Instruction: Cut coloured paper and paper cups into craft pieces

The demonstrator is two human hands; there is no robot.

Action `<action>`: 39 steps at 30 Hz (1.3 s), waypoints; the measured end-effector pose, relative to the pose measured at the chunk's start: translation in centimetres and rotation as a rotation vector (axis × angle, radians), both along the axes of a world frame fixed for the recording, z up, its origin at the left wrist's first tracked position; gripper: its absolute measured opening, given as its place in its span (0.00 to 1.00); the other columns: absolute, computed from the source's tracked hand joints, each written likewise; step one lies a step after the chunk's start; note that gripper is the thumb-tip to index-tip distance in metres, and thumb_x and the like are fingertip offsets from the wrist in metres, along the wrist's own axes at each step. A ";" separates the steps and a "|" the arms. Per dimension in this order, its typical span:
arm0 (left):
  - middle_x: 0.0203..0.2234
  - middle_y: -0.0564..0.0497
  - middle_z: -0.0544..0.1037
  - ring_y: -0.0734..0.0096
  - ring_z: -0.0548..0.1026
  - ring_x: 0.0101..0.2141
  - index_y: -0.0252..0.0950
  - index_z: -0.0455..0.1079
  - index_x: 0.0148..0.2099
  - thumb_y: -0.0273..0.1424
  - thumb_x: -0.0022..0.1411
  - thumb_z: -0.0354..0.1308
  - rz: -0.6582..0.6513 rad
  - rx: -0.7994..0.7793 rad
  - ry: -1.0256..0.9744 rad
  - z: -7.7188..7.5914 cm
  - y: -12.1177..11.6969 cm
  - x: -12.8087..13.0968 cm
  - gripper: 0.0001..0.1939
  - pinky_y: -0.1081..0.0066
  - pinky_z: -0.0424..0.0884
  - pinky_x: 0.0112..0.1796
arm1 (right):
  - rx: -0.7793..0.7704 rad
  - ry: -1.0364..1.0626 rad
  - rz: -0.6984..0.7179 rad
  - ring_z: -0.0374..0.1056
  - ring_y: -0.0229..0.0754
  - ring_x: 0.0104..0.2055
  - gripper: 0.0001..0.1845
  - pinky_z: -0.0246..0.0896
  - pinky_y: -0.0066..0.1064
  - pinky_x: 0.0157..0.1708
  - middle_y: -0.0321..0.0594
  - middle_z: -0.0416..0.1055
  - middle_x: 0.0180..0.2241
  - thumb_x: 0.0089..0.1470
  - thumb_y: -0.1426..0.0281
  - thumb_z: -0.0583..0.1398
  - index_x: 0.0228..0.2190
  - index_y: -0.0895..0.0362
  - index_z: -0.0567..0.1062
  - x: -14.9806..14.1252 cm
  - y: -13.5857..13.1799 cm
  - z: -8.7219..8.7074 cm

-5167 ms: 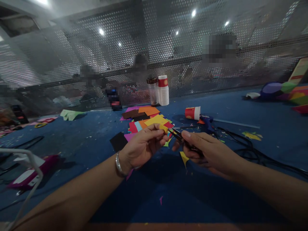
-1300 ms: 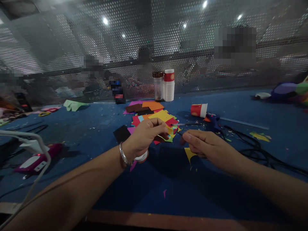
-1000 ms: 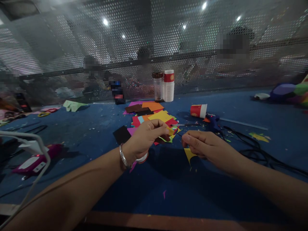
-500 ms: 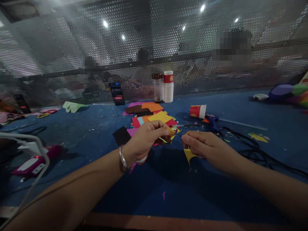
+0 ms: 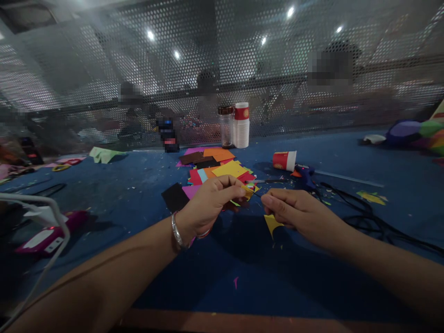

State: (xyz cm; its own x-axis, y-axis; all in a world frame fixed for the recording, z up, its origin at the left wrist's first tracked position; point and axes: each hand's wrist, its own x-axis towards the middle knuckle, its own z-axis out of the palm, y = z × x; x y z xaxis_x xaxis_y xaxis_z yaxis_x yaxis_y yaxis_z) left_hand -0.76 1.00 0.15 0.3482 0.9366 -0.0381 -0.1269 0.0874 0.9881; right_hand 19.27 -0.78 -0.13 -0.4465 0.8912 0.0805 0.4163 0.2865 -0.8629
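Note:
My left hand point(image 5: 217, 199), with a silver bangle at its wrist, is pinched on a small yellow paper piece point(image 5: 247, 191) above the pile of coloured sheets. To its right, my right hand point(image 5: 289, 206) is closed on a thin dark strip point(image 5: 256, 194). The strip reaches from its fingertips to the yellow piece, and its far end is too small to make out. Under the right hand lies a yellow paper scrap point(image 5: 272, 224) with a curved cut edge. A round red-and-white thing point(image 5: 205, 232) is mostly hidden behind my left wrist.
Coloured paper sheets point(image 5: 231, 169) lie beyond my hands. A paper cup point(image 5: 284, 161) on its side touches a blue glue gun point(image 5: 305, 175) with a black cord point(image 5: 367, 217). Stacked cups point(image 5: 242, 129) and a bottle point(image 5: 226, 129) stand behind. A magenta power strip point(image 5: 52, 233) lies left.
The view has shifted very slightly. Both hands keep almost the same pose, and the dark strip between them shows a little more clearly.

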 end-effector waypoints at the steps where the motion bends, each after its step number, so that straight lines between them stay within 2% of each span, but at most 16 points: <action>1: 0.22 0.55 0.75 0.77 0.74 0.25 0.35 0.67 0.30 0.28 0.54 0.62 0.001 -0.001 -0.004 0.0 0.0 0.0 0.06 0.76 0.63 0.27 | 0.007 -0.004 0.000 0.43 0.33 0.19 0.25 0.42 0.27 0.19 0.27 0.47 0.17 0.61 0.48 0.51 0.24 0.55 0.66 0.0 0.0 0.0; 5: 0.22 0.55 0.76 0.77 0.75 0.25 0.35 0.67 0.30 0.29 0.53 0.63 0.008 -0.001 -0.016 -0.2 -0.1 0.1 0.07 0.76 0.63 0.26 | 0.019 -0.038 -0.004 0.43 0.33 0.19 0.26 0.40 0.27 0.18 0.27 0.47 0.18 0.61 0.48 0.50 0.23 0.54 0.65 0.0 0.0 0.1; 12: 0.22 0.55 0.75 0.77 0.75 0.26 0.35 0.67 0.30 0.29 0.53 0.63 0.007 0.016 -0.001 -0.1 0.0 0.0 0.07 0.76 0.62 0.26 | 0.013 -0.047 -0.003 0.42 0.33 0.20 0.28 0.41 0.27 0.19 0.28 0.46 0.19 0.59 0.46 0.51 0.20 0.53 0.57 0.0 -0.1 0.4; 22: 0.23 0.56 0.75 0.77 0.74 0.26 0.34 0.67 0.31 0.28 0.54 0.63 -0.018 0.039 0.006 0.0 0.0 -0.1 0.07 0.76 0.63 0.27 | -0.025 -0.043 -0.009 0.44 0.32 0.21 0.26 0.41 0.26 0.18 0.28 0.48 0.19 0.58 0.47 0.53 0.21 0.54 0.60 0.0 -0.2 0.9; 29: 0.24 0.55 0.75 0.79 0.73 0.25 0.35 0.66 0.32 0.27 0.57 0.62 -0.011 0.105 0.012 0.0 0.0 -0.1 0.06 0.77 0.63 0.26 | -0.040 -0.004 -0.027 0.43 0.33 0.20 0.26 0.41 0.27 0.18 0.27 0.46 0.19 0.59 0.47 0.53 0.21 0.53 0.58 -0.2 -0.2 0.7; 39: 0.24 0.56 0.75 0.79 0.74 0.26 0.34 0.67 0.32 0.28 0.56 0.63 -0.042 0.081 -0.003 -0.1 0.0 -0.2 0.07 0.77 0.64 0.28 | -0.005 -0.065 -0.010 0.45 0.33 0.21 0.25 0.42 0.28 0.20 0.28 0.49 0.20 0.59 0.48 0.52 0.21 0.53 0.59 0.1 -0.2 0.9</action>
State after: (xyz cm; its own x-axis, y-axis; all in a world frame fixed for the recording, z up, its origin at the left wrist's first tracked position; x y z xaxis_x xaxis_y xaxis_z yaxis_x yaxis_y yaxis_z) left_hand -0.99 1.02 0.06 0.3877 0.9210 0.0381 -0.1281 0.0129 0.9917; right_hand 19.39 -0.94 0.79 -0.4418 0.8959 0.0469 0.4747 0.2778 -0.8351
